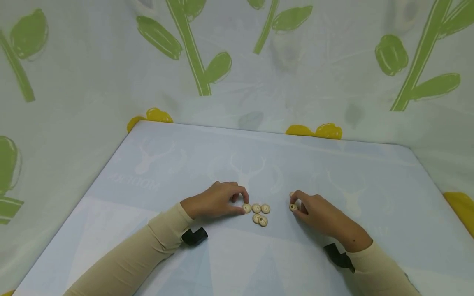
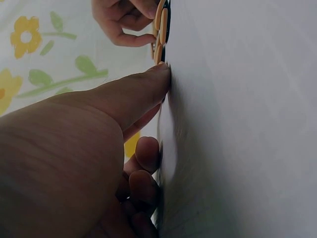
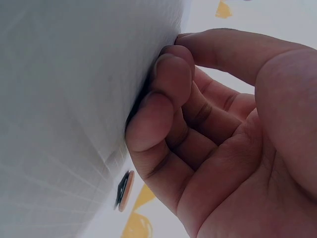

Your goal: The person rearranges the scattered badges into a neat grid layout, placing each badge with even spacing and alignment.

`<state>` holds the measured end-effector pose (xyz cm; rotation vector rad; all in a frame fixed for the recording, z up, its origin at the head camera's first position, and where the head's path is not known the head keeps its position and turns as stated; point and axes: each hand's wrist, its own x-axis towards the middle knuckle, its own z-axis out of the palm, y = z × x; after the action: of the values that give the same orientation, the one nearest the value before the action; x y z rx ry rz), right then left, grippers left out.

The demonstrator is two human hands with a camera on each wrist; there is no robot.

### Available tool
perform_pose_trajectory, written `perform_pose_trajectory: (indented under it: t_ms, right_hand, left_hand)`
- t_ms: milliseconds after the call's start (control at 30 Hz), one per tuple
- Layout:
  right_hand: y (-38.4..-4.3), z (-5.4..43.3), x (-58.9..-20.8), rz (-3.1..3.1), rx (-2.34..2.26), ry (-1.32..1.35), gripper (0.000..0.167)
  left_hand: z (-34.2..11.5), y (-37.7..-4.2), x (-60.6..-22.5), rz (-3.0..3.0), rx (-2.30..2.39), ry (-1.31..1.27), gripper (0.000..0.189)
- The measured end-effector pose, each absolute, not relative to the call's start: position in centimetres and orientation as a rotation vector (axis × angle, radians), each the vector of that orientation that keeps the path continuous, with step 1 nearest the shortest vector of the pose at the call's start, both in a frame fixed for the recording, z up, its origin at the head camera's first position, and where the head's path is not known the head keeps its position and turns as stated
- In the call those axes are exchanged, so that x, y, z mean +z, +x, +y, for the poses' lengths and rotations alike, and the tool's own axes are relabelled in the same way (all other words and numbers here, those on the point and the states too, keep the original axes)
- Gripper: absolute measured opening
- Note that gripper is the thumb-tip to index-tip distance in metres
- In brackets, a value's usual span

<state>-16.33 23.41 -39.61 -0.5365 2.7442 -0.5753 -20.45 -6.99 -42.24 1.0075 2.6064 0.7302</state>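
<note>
Beige sleeves [image 1: 126, 255] nearest, reaching in over a pale patterned sheet [image 1: 240, 267]. Left hand [image 1: 218, 200]: thumb and forefinger narrowed on the rim of a pale disc [image 1: 246, 208], left end of a three-disc row running left to right; then a middle disc [image 1: 256, 208] and an end disc [image 1: 265, 209]. Just below, a pair overlapping: lower disc [image 1: 256, 218], top disc [image 1: 263, 221], their line slanting slightly down to the right. Right hand [image 1: 316, 211]: pinching a dark-marked disc [image 1: 293, 207], apart from the group; a far disc [image 1: 291, 194] partly hidden by its fingers. All roundish, so long axis and pointing can't be told; marked faces up.
</note>
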Motion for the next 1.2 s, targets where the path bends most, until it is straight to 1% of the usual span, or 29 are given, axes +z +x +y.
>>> perform_pose_trajectory:
  t_ms: [200,500,667,767,1200]
  right_hand:
    - [-16.2,23.4,-39.9,2.759,-0.569,-0.538,0.022]
    - [-15.9,22.8,-39.7,2.820,-0.495,-0.613,0.024]
    - [-15.5,22.1,-39.5,2.898,-0.397,-0.709,0.020]
    - [-15.1,21.5,-39.2,2.895,-0.387,-0.699,0.019]
    - [-13.7,19.8,-38.7,2.853,-0.398,-0.784,0.025]
  left_hand:
    - [-7.0,-20.4,-42.4,2.615,0.734,1.000,0.019]
    - [-6.9,-20.3,-42.1,2.613,0.727,1.014,0.018]
    - [-6.9,-20.4,-42.1,2.609,0.735,1.013,0.019]
    - [-6.9,-20.4,-42.1,2.605,0.728,1.012,0.019]
    - [-6.9,-20.4,-42.1,2.603,0.726,0.978,0.016]
